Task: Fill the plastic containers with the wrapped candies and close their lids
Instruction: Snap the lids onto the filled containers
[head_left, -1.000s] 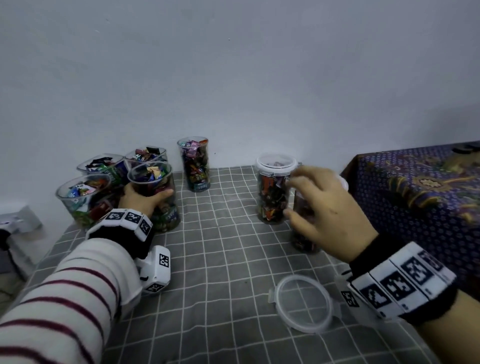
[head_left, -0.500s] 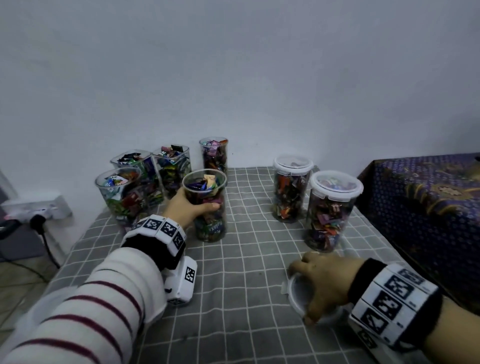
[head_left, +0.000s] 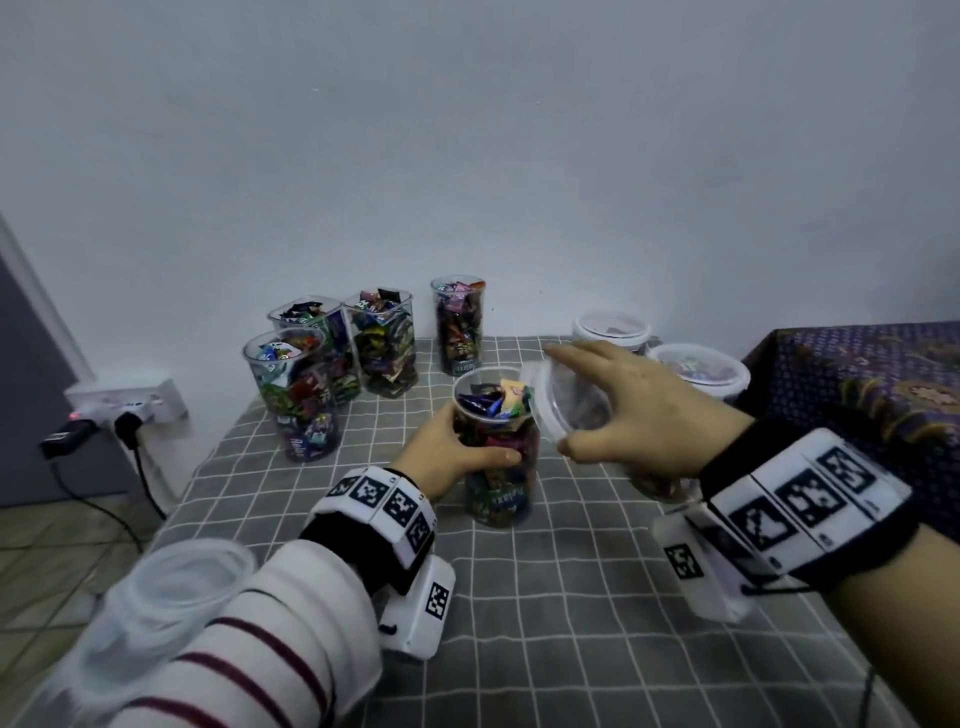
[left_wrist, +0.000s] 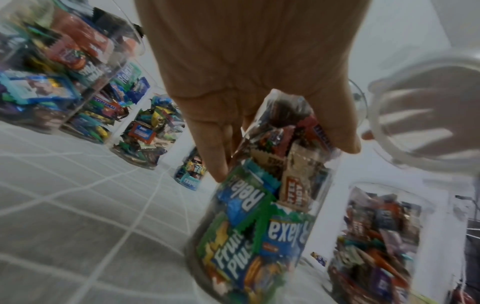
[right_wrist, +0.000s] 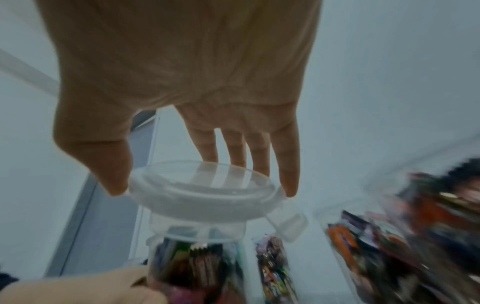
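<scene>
The right hand (head_left: 631, 410) has left the table, where half a second ago it was picking up the lid (head_left: 566, 402); it now holds that lid by the rim, thumb on one side and fingers spread on the other, tilted just beside the jar's mouth. The left hand (head_left: 449, 457) has pulled the jar (head_left: 496, 447) nearer from its earlier spot by the open jars, and grips its upper wall, fingers curled round. Judged: capping of this jar is about to begin; the lid is not seated yet and must level out first.

Landmark is the held jar, standing on the grid cloth (head_left: 545, 597). It is full of wrapped candies (head_left: 493, 402) to the rim, top open.

Nearer than it, at the left sleeve, a blurred clear lid or cup (head_left: 171, 592); can't tell which.

Left of it and farther: three open jars (head_left: 332, 358) touching in a cluster, all full. Straight behind it: a slim open jar (head_left: 458, 325), full, standing apart.

Right of it and behind the right hand: two capped jars (head_left: 698, 366), full, partly hidden.

So five jars lack lids.
</scene>
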